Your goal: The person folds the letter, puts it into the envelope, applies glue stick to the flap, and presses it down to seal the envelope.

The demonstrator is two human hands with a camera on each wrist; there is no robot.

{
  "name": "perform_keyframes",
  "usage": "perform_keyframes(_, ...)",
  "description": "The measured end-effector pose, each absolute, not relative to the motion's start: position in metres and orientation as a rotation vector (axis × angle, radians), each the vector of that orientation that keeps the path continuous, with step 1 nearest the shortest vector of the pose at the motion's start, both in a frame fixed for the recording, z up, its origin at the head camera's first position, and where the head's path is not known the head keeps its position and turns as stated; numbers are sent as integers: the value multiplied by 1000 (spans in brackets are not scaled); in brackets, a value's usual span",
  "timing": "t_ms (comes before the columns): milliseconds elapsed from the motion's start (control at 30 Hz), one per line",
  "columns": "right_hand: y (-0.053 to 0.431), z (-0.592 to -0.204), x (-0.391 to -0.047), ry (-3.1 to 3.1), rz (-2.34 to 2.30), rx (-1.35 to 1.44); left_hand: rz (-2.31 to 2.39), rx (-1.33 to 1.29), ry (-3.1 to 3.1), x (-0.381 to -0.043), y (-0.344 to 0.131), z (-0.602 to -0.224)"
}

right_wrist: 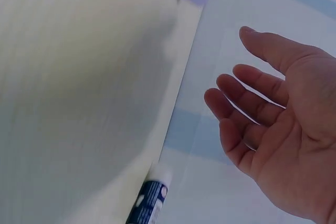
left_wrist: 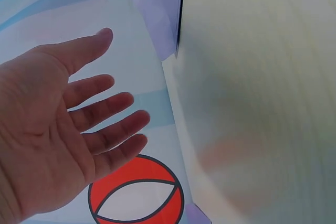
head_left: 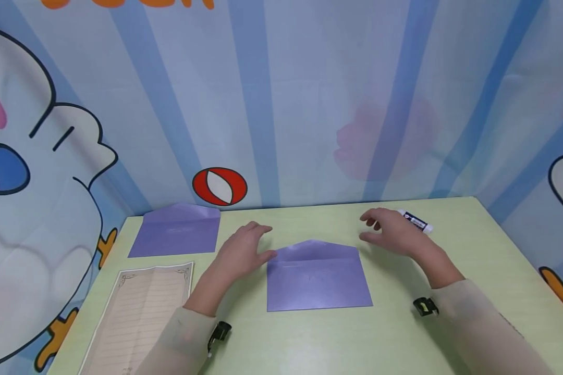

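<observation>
Middle envelope (head_left: 319,285), one, purple: lying flat on the pale table (head_left: 319,344), flap unfolded and pointing toward the far edge. Left hand (head_left: 238,256), bare: hovering at the envelope's upper left corner, thumb and fingers spreading loosely, gripping nothing; the left wrist view is showing the palm clear of the table. Right hand (head_left: 396,232), bare: hovering beyond the envelope's right side, fingers bending softly, thumb standing apart, likewise holding nothing. Glue stick (head_left: 421,224), one, white with a dark label: lying just beyond the right hand, partly hidden by it in the head view. Second envelope (head_left: 173,239), purple: lying at the far left, its flap also unfolded. Lined paper (head_left: 145,307), one bordered sheet with a crease: lying nearer, partly covered by the left sleeve (head_left: 180,338). Step in hand, by judgement: the handling of the middle envelope, both hands flanking it without a grip. Next move, by judgement: taking hold of it would be calling for lowering the fingertips to its side edges and pinching lightly, thin paper creasing easily.
</observation>
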State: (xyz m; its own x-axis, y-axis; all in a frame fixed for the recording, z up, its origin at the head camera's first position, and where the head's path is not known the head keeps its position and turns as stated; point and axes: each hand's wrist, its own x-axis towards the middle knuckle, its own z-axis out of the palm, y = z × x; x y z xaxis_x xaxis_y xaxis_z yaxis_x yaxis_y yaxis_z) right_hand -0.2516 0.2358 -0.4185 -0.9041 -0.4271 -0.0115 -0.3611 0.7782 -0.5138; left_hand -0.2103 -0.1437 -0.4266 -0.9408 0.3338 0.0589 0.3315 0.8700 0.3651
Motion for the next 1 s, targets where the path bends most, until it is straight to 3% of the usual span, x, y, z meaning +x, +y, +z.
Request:
perform_keyframes(433, 195, -432, -251, 2720, -765, -775, 590, 506, 2839, -236, -129, -441)
perform_keyframes(1000, 191, -440, -246, 2853, -681, -958, 501, 646, 2994, -232, -126, -442)
